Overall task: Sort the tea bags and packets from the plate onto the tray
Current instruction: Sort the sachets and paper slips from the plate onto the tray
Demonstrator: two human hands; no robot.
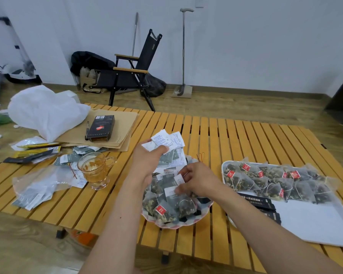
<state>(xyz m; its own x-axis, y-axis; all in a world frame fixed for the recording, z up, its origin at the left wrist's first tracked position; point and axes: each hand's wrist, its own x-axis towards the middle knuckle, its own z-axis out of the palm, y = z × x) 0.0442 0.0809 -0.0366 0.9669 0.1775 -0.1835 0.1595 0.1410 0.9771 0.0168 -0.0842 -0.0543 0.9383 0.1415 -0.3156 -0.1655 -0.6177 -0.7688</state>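
Observation:
A scalloped plate [205, 211] at the table's front centre holds pyramid tea bags [166, 210] with red tags and grey-and-white packets. My left hand [147, 161] hovers over the plate's far side and grips a fanned bunch of packets [165, 142]. My right hand [198, 179] reaches into the plate and pinches a packet [171, 190] by its white end. On the right, a white tray [315, 220] carries a row of several tea bags [273, 181] along its far edge and black packets [257, 201] at its left side.
A glass cup of tea [94, 169] stands left of the plate. Loose packets, a clear plastic bag [38, 184], a black box [101, 127] on brown paper and a white bag [46, 111] crowd the table's left. A folding chair [135, 70] stands behind.

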